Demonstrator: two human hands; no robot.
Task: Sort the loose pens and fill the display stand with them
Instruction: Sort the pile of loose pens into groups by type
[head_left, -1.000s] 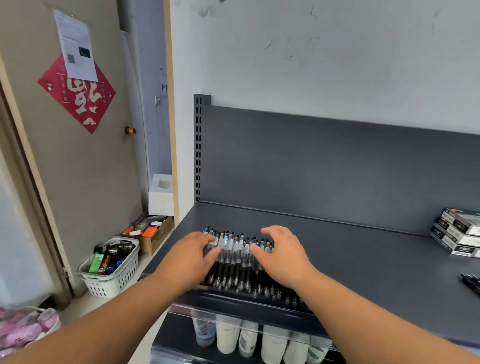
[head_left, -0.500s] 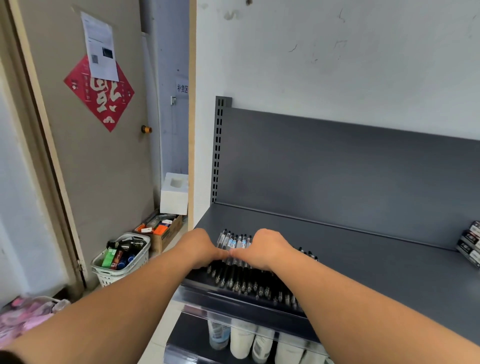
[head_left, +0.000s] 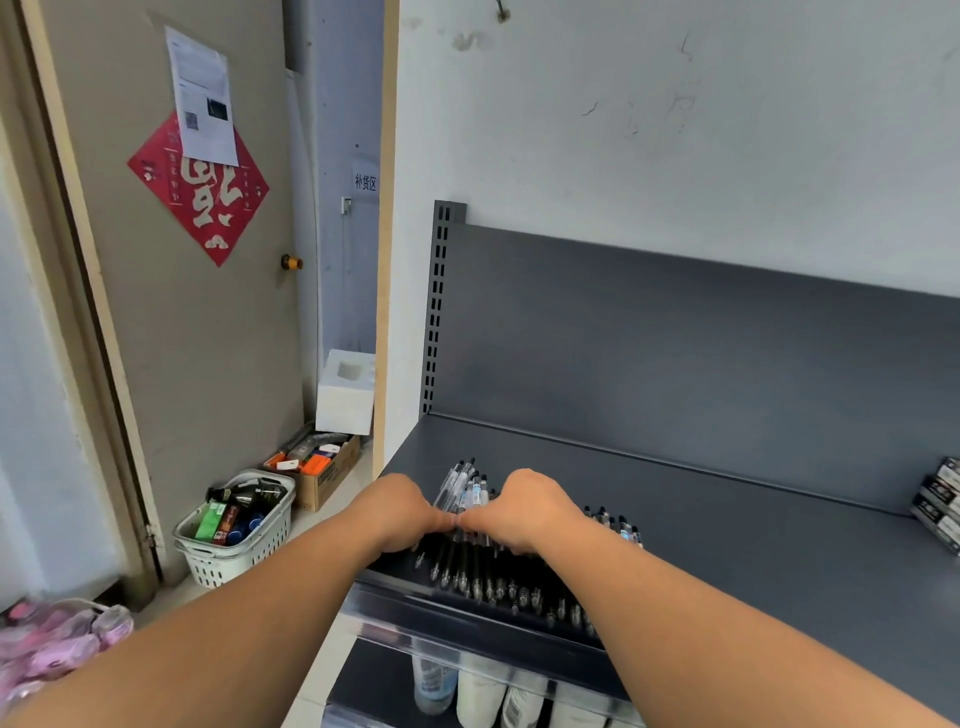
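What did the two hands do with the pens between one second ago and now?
The left hand and the right hand, spread flat and apart over the pens before, now meet with fingers curled, gathering the pens into a bunch. The pens still lie on the gray shelf; a few stay loose at the right.

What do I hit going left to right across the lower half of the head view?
Pink bags → white basket → foam block → left hand → right hand, both holding the pens → stacked boxes at the right edge.
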